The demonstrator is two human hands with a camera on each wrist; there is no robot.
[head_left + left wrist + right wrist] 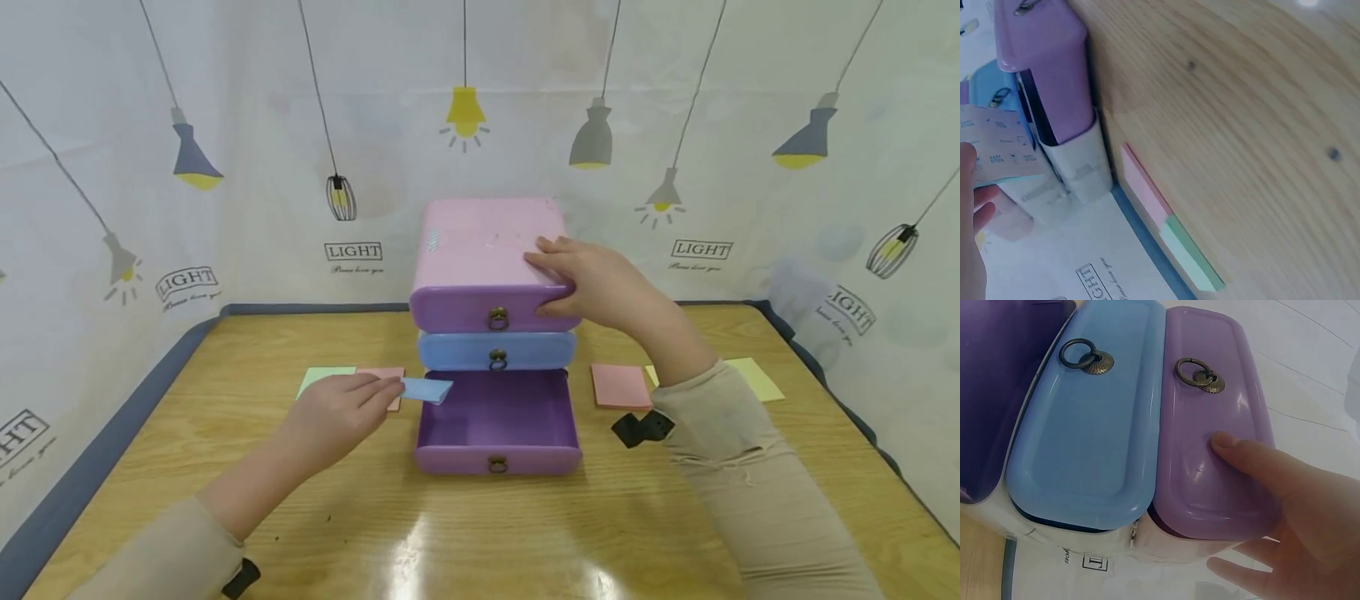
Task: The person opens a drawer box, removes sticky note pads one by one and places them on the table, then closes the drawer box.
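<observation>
A small three-drawer unit [480, 242] with a pink top stands on the table. Its bottom purple drawer [457, 461] is pulled out, and nothing shows inside. The blue middle drawer [457, 352] and purple top drawer [1210, 469] are closed, each with a brass ring pull. My left hand [333, 421] pinches a blue sticky note pad [427, 390] at the left edge of the pulled-out drawer; the pad's printed underside [1007, 144] faces the left wrist view. My right hand [611, 287] grips the unit's upper right corner, thumb on the top drawer's front, fingers on the top.
Left of the unit lie a green note pad [1191, 253] and a pink one [1144, 187], side by side. To the right are another pink pad [618, 387] and a yellow pad [756, 379], partly behind my right forearm. A printed cloth [285, 167] surrounds the table.
</observation>
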